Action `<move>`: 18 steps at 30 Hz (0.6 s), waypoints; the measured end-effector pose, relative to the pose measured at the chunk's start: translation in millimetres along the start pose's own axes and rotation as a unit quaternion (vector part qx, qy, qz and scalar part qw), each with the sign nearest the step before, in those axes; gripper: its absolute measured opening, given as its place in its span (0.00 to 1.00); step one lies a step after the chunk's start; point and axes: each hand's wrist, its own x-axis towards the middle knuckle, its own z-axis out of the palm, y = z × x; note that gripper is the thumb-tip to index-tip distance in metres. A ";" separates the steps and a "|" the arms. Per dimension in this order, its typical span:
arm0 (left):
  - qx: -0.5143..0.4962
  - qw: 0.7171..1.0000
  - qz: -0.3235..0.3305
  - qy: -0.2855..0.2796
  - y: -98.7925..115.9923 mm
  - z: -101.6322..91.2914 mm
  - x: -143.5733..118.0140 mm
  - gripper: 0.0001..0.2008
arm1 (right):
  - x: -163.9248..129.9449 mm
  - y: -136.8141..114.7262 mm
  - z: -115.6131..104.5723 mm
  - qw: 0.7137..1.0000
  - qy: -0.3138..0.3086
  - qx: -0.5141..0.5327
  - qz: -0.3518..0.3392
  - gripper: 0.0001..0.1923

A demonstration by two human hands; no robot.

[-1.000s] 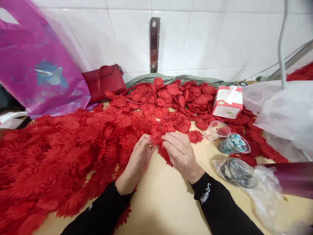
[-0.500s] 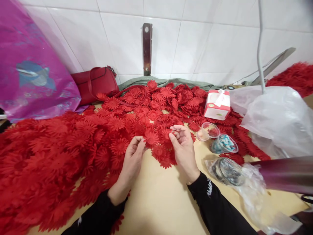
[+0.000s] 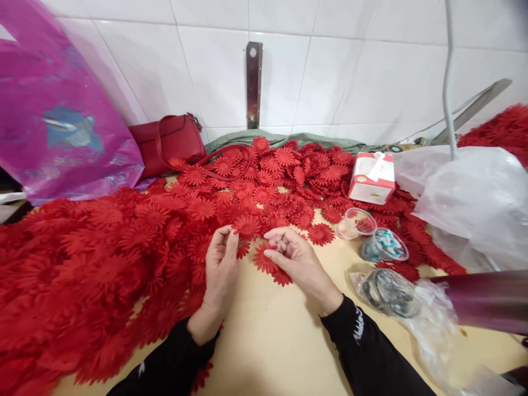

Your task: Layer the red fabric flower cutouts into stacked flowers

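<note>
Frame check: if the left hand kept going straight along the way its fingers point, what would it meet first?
The left hand points up and away toward the wall. Its fingertips already pinch a red fabric flower; just beyond lies the heap of red flowers. That heap would likely come first, though depth is hard to judge.

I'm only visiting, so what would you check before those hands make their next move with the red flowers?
1. Left hand pinches a red flower at its edge: ok.
2. Right hand holds a flower stack: ok.
3. Flowers in the stack lined up: cannot tell.
4. Bare table in front of the hands: ok.
5. Clear cups stand apart from the right hand: ok.
</note>
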 end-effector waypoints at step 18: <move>-0.018 0.992 -0.030 -0.124 9.9 7.9 -7.8 0.12 | -4.0 -5.5 9.4 0.935 0.104 -0.257 -0.222 0.04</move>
